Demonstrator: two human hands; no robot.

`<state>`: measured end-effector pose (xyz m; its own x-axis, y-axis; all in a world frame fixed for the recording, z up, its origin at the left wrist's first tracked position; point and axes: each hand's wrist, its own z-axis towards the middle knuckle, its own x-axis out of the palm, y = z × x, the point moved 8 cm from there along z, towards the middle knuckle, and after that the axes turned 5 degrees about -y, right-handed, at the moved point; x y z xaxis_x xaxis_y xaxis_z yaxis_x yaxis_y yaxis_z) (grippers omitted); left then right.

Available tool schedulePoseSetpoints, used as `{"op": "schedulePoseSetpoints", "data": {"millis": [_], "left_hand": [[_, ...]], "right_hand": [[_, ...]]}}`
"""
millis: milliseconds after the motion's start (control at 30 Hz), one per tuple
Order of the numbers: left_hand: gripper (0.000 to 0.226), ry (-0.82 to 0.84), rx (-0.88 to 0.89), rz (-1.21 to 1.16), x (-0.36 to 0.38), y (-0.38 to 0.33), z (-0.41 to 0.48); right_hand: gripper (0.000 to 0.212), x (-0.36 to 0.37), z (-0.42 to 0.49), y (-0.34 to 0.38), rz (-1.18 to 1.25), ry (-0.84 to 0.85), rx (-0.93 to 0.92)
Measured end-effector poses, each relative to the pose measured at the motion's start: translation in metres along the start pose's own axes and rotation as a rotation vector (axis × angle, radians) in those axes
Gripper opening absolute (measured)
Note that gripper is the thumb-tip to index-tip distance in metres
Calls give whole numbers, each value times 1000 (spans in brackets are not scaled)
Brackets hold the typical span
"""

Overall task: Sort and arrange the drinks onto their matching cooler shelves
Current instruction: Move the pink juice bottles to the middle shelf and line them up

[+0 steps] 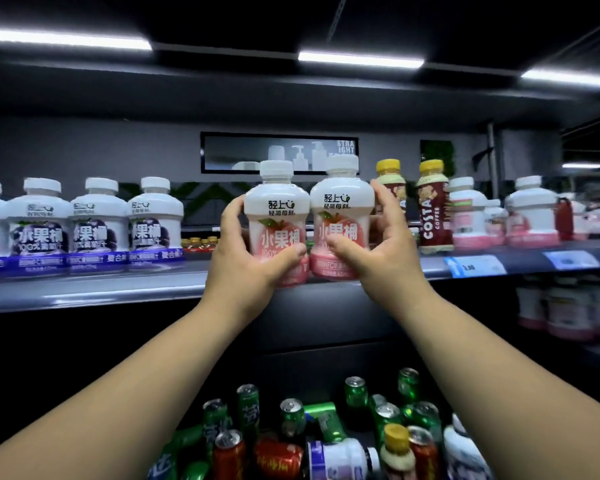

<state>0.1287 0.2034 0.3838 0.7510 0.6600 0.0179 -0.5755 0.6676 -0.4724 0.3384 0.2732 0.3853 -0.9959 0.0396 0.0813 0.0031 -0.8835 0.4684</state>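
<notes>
Over the loose cans (291, 417), your left grip (248, 252) curls round one upright pink bottle (276, 209) and your right grip (373, 252) round its twin (342, 206), the two touching side by side at the shelf (101, 289) lip. Bare shelf opens leftward toward the purple bottles (97, 223). Coffee bottles (433, 209) crowd just behind your right grip, with the matching pink row (534, 216) farther right.
</notes>
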Motion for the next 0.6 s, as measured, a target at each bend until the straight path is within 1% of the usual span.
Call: {"op": "schedulePoseSetpoints", "data": {"millis": [133,267,367,467,600], "left_hand": [[91,65,-40,-117,60,-39,-51],[89,128,-138,-245,139,-78,-112],[87,158,-196,-257,206,-106,-155],[85,198,-223,-291,271,-136,-192],[87,249,-249,-324,346,-166,-230]], "right_hand": [[87,-90,-23,13,6,-9,25],[84,-197,-48,16,-50,11,99],[82,-283,-60,12,-146,39,156],[84,-365,-67,2,-218,29,221],[81,-449,-74,-12,-261,-3,283]]}}
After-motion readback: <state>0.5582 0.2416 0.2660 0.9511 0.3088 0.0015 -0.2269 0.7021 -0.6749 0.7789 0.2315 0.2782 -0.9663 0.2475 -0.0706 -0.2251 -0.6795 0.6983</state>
